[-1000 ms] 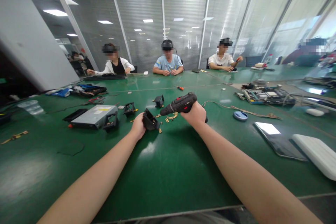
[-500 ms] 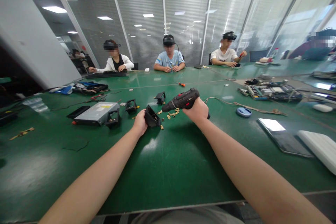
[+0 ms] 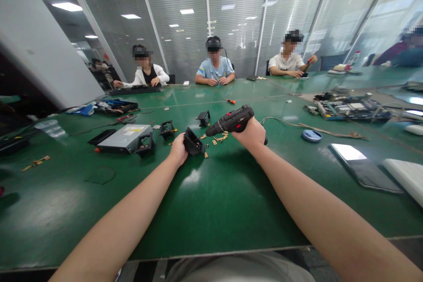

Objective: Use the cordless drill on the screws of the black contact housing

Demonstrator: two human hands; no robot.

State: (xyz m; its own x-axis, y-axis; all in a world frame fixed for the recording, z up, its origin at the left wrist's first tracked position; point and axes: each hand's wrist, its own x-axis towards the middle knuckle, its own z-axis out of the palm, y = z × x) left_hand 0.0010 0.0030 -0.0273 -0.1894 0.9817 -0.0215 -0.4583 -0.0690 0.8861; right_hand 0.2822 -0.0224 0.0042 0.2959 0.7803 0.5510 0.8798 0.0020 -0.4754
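Observation:
My left hand (image 3: 179,150) grips a black plastic housing (image 3: 193,142) by its left side, its hollow side tilted up toward me. In my right hand (image 3: 253,133) is a black cordless drill (image 3: 232,120) with red marks, held by its handle. The drill's front end points left, just above and to the right of the housing; whether a bit touches anything I cannot tell. Small brass-coloured plates (image 3: 220,139) lie scattered under the drill. Similar black housings stand beyond: one upright (image 3: 204,117), another further left (image 3: 167,129), and a third (image 3: 144,144) beside a silver disc drive (image 3: 125,137).
On the right lie a blue round lid (image 3: 311,135), a phone-like slab (image 3: 365,167), a white box (image 3: 405,178) and circuit boards (image 3: 352,106). A clear plastic cup (image 3: 51,128) and a tool pouch (image 3: 115,108) are on the left. Several people sit across the green table (image 3: 211,211).
The view has shifted slightly, so the table items sit a little further right. Both hands keep their holds on the housing and the drill, with little visible movement.

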